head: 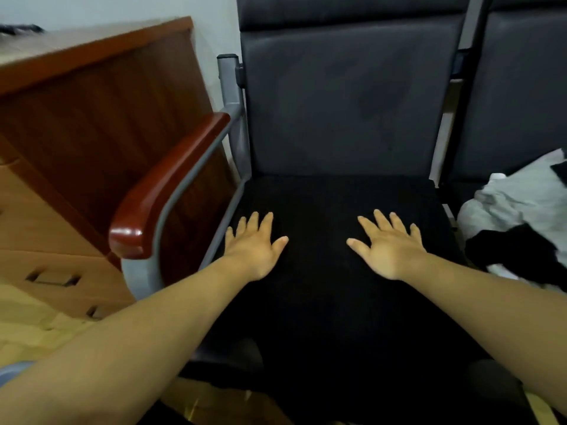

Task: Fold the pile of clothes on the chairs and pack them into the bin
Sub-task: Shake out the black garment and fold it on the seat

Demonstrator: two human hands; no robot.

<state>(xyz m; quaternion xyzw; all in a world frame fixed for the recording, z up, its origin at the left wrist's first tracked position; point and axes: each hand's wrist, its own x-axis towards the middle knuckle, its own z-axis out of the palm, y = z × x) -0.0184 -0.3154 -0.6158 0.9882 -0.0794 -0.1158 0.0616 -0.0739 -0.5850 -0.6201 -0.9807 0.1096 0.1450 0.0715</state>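
A black garment [325, 302] lies spread flat over the seat of the dark chair [346, 96] in front of me and hangs over its front edge. My left hand [256, 245] rests palm down on the cloth at the seat's left side, fingers straight and spread. My right hand [388, 245] lies flat on it the same way toward the right. On the neighbouring chair at the right sits a pile of grey, white and black clothes [518, 222]. No bin is in view.
A red-brown wooden armrest [165, 185] on a grey metal frame borders the seat on the left. Beyond it stands a wooden desk [101, 96] with light drawers [52, 259]. Pale floor shows at the lower left.
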